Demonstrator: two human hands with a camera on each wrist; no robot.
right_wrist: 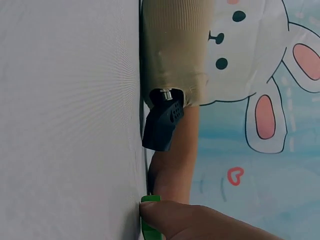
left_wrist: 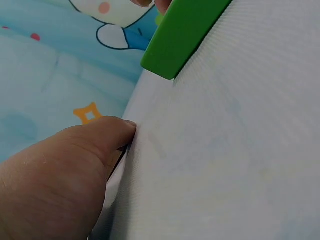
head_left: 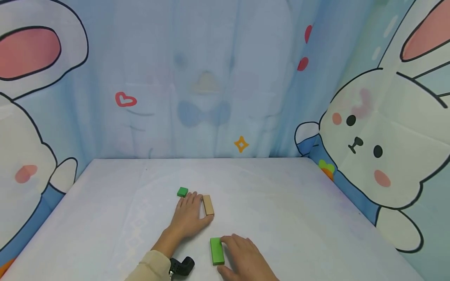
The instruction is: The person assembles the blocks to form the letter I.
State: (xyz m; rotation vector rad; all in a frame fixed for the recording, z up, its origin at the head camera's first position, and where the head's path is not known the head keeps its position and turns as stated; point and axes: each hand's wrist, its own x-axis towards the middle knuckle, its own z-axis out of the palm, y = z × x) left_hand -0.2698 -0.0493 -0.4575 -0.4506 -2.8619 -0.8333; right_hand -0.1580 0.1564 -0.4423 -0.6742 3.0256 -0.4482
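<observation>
My left hand [head_left: 190, 216] pinches a plain wooden block [head_left: 208, 205] by its two ends, the thumb at the near end and the index finger at the far one. Just beyond its other fingertips lies a small green cube-like block [head_left: 182, 191]. Closer to me, my right hand [head_left: 242, 255] holds a longer green block [head_left: 216, 251] end to end between index finger and thumb. In the right wrist view the thumb presses on this green block [right_wrist: 151, 220]. The left wrist view shows my left thumb [left_wrist: 112, 132], with the wooden block mostly hidden behind it.
A white cloth covers the table [head_left: 281, 203], its far edge meeting a blue curtain [head_left: 204, 78] with printed rabbits. On my left wrist sits a black camera mount [head_left: 183, 266], below a beige sleeve [head_left: 151, 267].
</observation>
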